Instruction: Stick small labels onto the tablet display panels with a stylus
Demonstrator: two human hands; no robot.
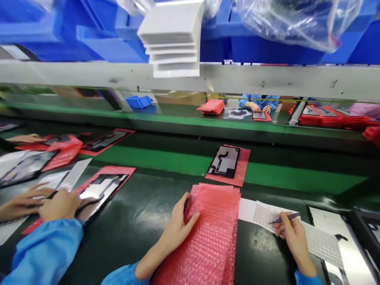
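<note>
My left hand [175, 225] is at the left edge of a stack of red bubble-wrap bags [210, 233]. The thumb lies on top and the fingers run along the side, gripping the edge. Dark tweezers [285, 218] are pinched in my right hand [292, 234], their tip over a white sheet of small labels [267, 213]. That sheet reaches from the bags toward the lower right, passing under my right hand. Beyond the stack, a phone-sized screen panel [225, 161] with a black flex cable rests on another red bag [244, 162].
To the left, a co-worker's hands [61, 204] work by a panel [103, 186] on a red bag. More panels [341, 229] lie at right. Overhead is a shelf [252, 81] with blue bins [267, 49] and hanging white paper [175, 35]. Another person sits across the bench.
</note>
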